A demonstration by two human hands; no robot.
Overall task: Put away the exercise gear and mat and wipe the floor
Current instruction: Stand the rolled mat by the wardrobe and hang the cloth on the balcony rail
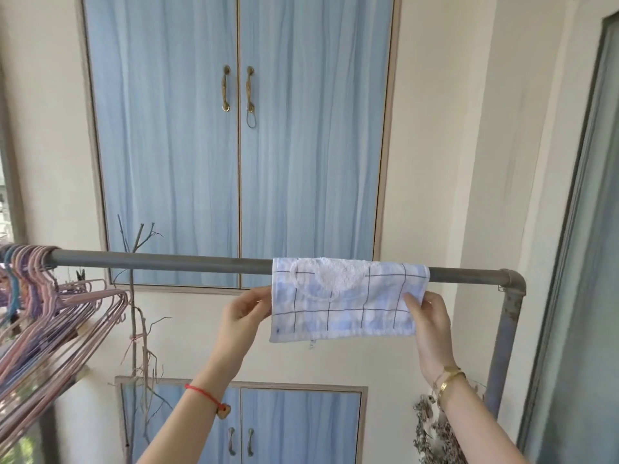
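Checked cloth (348,306), white and pale blue with thin dark grid lines, is hanging folded over a grey metal rail (167,261) in the head view, towards the rail's right end. Its front flap is drooping below the bar with a small tag showing at the bottom hem.

The left hand (243,316) is reaching up to the cloth's left edge, and its fingers (258,298) are closing together on that edge in a pinch. The right hand (432,329) is gripping the right edge, with the thumb (412,304) lying across the front of the fabric and the other fingers curling behind it out of sight. Both hands are holding the cloth level, just under the bar.

A red string bracelet (201,395) is sitting on the left wrist and a gold bracelet (450,380) on the right.

Pink and purple wire hangers (60,313) are crowding the far left end of the rail, well apart from the cloth. The rail is bending down at its right corner into a rusty upright post (505,346).

Behind the rail, tall blue cupboard doors (160,128) with brass handles are filling the wall, and a smaller blue cupboard (294,426) is showing lower down between the forearms. Bare dry twigs (140,313) are standing between the hangers and the left hand, and a dried plant bundle (432,433) is hanging near the post, partly behind the right forearm.
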